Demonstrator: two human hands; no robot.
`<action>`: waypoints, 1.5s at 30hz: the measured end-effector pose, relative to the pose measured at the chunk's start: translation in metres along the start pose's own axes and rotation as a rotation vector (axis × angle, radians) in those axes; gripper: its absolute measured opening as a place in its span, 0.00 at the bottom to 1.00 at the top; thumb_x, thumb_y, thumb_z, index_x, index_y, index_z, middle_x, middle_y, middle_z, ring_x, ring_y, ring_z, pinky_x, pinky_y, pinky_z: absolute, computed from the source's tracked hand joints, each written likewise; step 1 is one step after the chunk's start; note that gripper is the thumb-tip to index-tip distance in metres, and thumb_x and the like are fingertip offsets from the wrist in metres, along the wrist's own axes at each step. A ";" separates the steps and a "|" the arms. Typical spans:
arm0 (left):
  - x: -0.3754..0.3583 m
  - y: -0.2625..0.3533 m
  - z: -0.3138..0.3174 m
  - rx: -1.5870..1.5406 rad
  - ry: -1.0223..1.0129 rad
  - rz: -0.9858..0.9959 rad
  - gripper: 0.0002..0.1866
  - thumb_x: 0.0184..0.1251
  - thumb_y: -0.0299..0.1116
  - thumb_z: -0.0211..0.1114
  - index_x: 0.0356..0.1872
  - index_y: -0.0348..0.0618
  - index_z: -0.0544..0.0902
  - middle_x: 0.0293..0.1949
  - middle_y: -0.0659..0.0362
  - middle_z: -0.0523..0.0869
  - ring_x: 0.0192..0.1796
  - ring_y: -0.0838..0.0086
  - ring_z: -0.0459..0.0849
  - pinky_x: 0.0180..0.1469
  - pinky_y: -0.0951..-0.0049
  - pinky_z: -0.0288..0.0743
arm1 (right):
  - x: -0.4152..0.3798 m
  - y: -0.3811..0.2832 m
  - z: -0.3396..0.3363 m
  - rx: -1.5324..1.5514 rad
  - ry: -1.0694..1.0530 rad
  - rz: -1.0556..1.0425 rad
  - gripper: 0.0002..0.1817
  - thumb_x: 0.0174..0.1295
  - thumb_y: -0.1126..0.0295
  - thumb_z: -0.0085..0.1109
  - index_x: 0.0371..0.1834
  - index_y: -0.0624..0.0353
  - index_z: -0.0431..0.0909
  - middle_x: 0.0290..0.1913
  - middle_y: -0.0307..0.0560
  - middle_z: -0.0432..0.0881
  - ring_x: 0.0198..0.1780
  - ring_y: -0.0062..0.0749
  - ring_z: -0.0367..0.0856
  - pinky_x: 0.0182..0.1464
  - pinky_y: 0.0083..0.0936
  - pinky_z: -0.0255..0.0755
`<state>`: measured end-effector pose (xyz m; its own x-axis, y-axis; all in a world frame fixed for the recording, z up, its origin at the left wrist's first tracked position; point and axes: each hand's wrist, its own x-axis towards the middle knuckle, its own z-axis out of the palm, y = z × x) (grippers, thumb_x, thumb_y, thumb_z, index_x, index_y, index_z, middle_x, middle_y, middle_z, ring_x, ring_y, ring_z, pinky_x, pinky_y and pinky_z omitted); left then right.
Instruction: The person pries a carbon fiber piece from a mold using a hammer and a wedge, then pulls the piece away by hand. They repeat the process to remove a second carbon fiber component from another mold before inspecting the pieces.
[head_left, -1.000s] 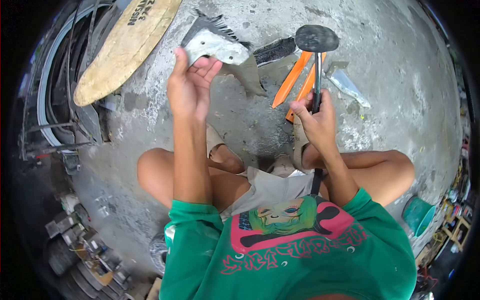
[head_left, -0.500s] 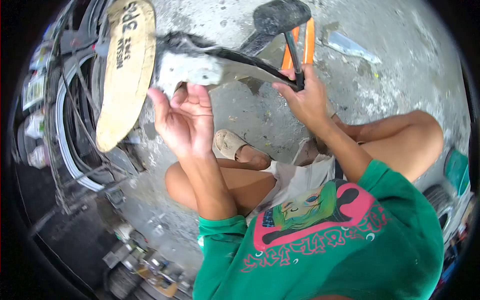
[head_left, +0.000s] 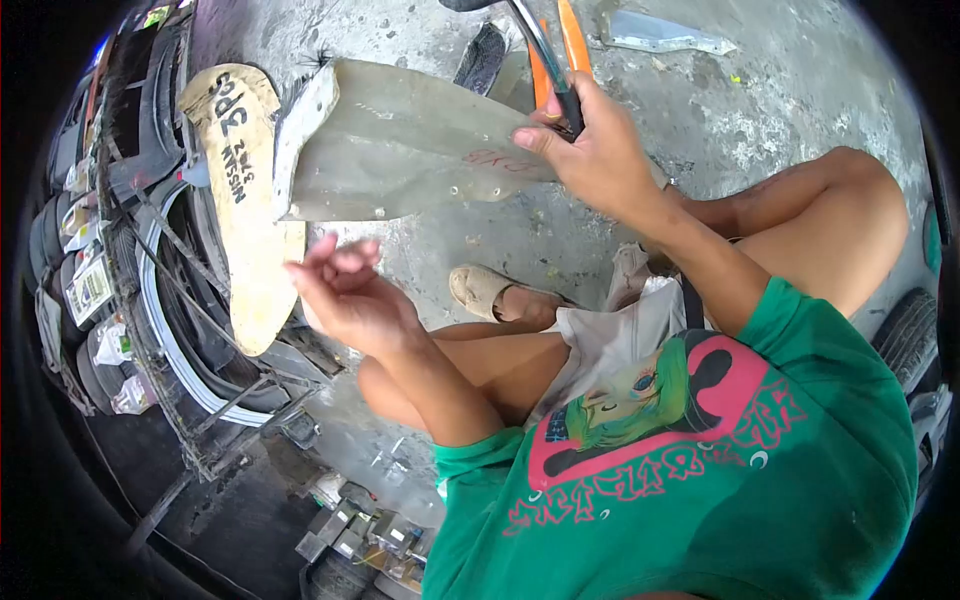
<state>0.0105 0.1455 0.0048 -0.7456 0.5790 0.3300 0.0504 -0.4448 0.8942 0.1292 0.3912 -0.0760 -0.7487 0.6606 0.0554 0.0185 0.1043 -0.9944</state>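
Observation:
My right hand grips the black handle of a mallet, whose dark head is cut off by the top of the view. The same hand pinches the narrow end of a curved, translucent grey panel. Red marks and small holes show on its face; a whitish flange with frayed dark fibres forms its wide end. My left hand is just below that end, apart from it, fingers loosely bent and holding nothing. Beyond it lies a pale, elongated board with black handwriting, partly behind the panel.
Two long orange pieces and a dark, rough strip lie beyond the panel. Farther right on the stained concrete is a translucent scrap. A metal rack with tyres stands left; another tyre is at right.
The panel has turned so its broad face shows instead of its edge. My left hand has come away from its wide end. The mallet has shifted up the view with my right hand.

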 end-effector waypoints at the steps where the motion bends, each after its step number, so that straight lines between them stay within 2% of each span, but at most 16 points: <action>1: -0.008 -0.006 -0.036 0.006 -0.129 0.049 0.35 0.74 0.56 0.48 0.64 0.31 0.68 0.50 0.49 0.83 0.52 0.62 0.81 0.51 0.72 0.75 | 0.003 -0.003 -0.003 -0.023 -0.001 -0.011 0.22 0.52 0.60 0.73 0.38 0.60 0.70 0.29 0.47 0.79 0.30 0.33 0.78 0.33 0.30 0.70; 2: -0.003 -0.016 -0.020 0.005 -0.135 0.046 0.35 0.74 0.56 0.48 0.64 0.31 0.68 0.50 0.49 0.83 0.52 0.62 0.81 0.51 0.72 0.75 | 0.005 -0.006 -0.007 -0.046 -0.005 -0.021 0.22 0.52 0.60 0.73 0.38 0.60 0.70 0.29 0.47 0.79 0.30 0.33 0.79 0.33 0.30 0.70; 4: 0.003 -0.052 0.035 0.360 0.629 -0.038 0.34 0.73 0.59 0.48 0.63 0.37 0.69 0.52 0.53 0.79 0.54 0.65 0.78 0.57 0.61 0.73 | 0.008 -0.017 -0.011 -0.015 -0.032 0.016 0.21 0.52 0.61 0.73 0.38 0.60 0.70 0.29 0.47 0.79 0.31 0.33 0.79 0.34 0.30 0.70; 7: 0.002 -0.095 0.048 -0.317 0.400 -0.121 0.42 0.68 0.63 0.52 0.72 0.40 0.56 0.69 0.54 0.64 0.70 0.61 0.62 0.73 0.54 0.51 | 0.005 -0.022 -0.007 -0.004 -0.095 0.094 0.21 0.53 0.61 0.72 0.37 0.60 0.70 0.30 0.47 0.80 0.31 0.33 0.79 0.35 0.30 0.71; 11: 0.005 -0.115 0.081 -0.128 0.445 -0.133 0.40 0.68 0.59 0.55 0.70 0.38 0.60 0.66 0.51 0.68 0.68 0.59 0.66 0.70 0.56 0.57 | 0.006 -0.015 -0.006 -0.148 -0.141 0.104 0.21 0.55 0.57 0.69 0.38 0.61 0.71 0.31 0.48 0.81 0.31 0.36 0.79 0.35 0.32 0.71; 13: 0.007 -0.123 0.065 -0.204 0.524 -0.394 0.34 0.65 0.49 0.59 0.65 0.35 0.66 0.62 0.49 0.72 0.64 0.57 0.72 0.68 0.56 0.62 | 0.009 -0.004 -0.001 -0.184 -0.152 0.106 0.20 0.57 0.56 0.67 0.37 0.61 0.72 0.30 0.48 0.81 0.31 0.37 0.79 0.35 0.33 0.71; 19: -0.001 -0.132 0.021 -0.446 0.725 -0.331 0.27 0.55 0.34 0.56 0.58 0.34 0.71 0.56 0.50 0.77 0.58 0.55 0.77 0.62 0.54 0.70 | 0.027 -0.006 -0.019 -0.333 -0.234 0.104 0.19 0.62 0.55 0.62 0.35 0.63 0.76 0.26 0.45 0.78 0.27 0.31 0.76 0.32 0.31 0.70; 23: -0.012 -0.142 -0.013 -0.349 0.854 -0.198 0.26 0.55 0.34 0.58 0.56 0.35 0.72 0.53 0.52 0.79 0.56 0.59 0.79 0.60 0.58 0.73 | 0.024 -0.011 -0.037 -0.216 -0.273 0.159 0.18 0.65 0.54 0.59 0.36 0.62 0.77 0.25 0.37 0.77 0.26 0.20 0.73 0.24 0.23 0.68; 26: -0.017 -0.148 -0.032 -0.292 0.965 -0.158 0.25 0.55 0.36 0.63 0.52 0.32 0.71 0.48 0.51 0.80 0.48 0.60 0.82 0.50 0.61 0.80 | 0.016 -0.014 -0.036 -0.202 -0.308 0.115 0.18 0.67 0.54 0.58 0.36 0.61 0.78 0.26 0.35 0.77 0.27 0.16 0.72 0.19 0.18 0.66; 30: -0.026 -0.136 -0.039 -0.120 1.186 -0.193 0.32 0.51 0.34 0.69 0.55 0.30 0.67 0.48 0.46 0.79 0.46 0.61 0.83 0.46 0.63 0.81 | -0.005 -0.010 -0.016 -0.197 -0.433 0.209 0.17 0.66 0.57 0.60 0.37 0.63 0.78 0.25 0.35 0.75 0.29 0.19 0.73 0.32 0.22 0.69; 31: -0.025 -0.133 -0.037 -0.068 1.213 -0.192 0.33 0.50 0.33 0.70 0.56 0.29 0.66 0.48 0.44 0.78 0.46 0.61 0.83 0.46 0.63 0.81 | -0.011 -0.011 -0.013 -0.300 -0.511 0.251 0.13 0.68 0.62 0.58 0.38 0.64 0.78 0.32 0.39 0.78 0.37 0.24 0.77 0.45 0.22 0.72; 32: -0.026 -0.132 -0.038 -0.067 1.217 -0.180 0.33 0.50 0.33 0.70 0.56 0.29 0.66 0.48 0.44 0.78 0.46 0.61 0.83 0.46 0.63 0.81 | -0.014 -0.005 -0.005 -0.297 -0.519 0.242 0.13 0.68 0.62 0.58 0.38 0.64 0.78 0.32 0.39 0.78 0.37 0.24 0.77 0.45 0.22 0.72; 35: -0.032 -0.124 -0.029 -0.271 1.096 -0.128 0.33 0.54 0.38 0.67 0.58 0.31 0.66 0.52 0.45 0.76 0.50 0.59 0.81 0.51 0.60 0.79 | -0.032 0.049 0.015 -0.311 -0.339 -0.105 0.14 0.60 0.62 0.66 0.35 0.64 0.78 0.37 0.45 0.73 0.41 0.29 0.72 0.41 0.26 0.67; 37: -0.029 -0.108 -0.013 -0.390 0.937 -0.096 0.33 0.59 0.44 0.61 0.61 0.35 0.66 0.54 0.47 0.76 0.56 0.57 0.78 0.58 0.56 0.73 | -0.026 0.051 0.021 -0.336 -0.273 -0.076 0.14 0.59 0.63 0.68 0.36 0.63 0.78 0.38 0.44 0.73 0.40 0.29 0.72 0.41 0.27 0.68; 42: -0.033 -0.111 -0.010 -0.371 0.912 -0.092 0.32 0.60 0.48 0.53 0.63 0.39 0.67 0.58 0.51 0.75 0.61 0.57 0.74 0.63 0.55 0.68 | -0.019 0.052 0.022 -0.101 -0.215 0.098 0.12 0.55 0.69 0.69 0.37 0.62 0.77 0.31 0.41 0.75 0.32 0.25 0.73 0.37 0.26 0.69; 45: -0.035 -0.120 -0.009 -0.394 0.933 -0.143 0.33 0.60 0.47 0.51 0.64 0.40 0.66 0.59 0.52 0.74 0.62 0.56 0.73 0.64 0.54 0.67 | -0.021 0.036 0.019 -0.272 -0.234 0.124 0.11 0.53 0.71 0.69 0.35 0.61 0.76 0.28 0.40 0.74 0.29 0.25 0.72 0.35 0.27 0.69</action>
<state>0.0248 0.1726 -0.1165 -0.9561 -0.0437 -0.2899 -0.1764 -0.7040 0.6879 0.1334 0.3668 -0.1152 -0.8604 0.4958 -0.1177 0.2703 0.2482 -0.9302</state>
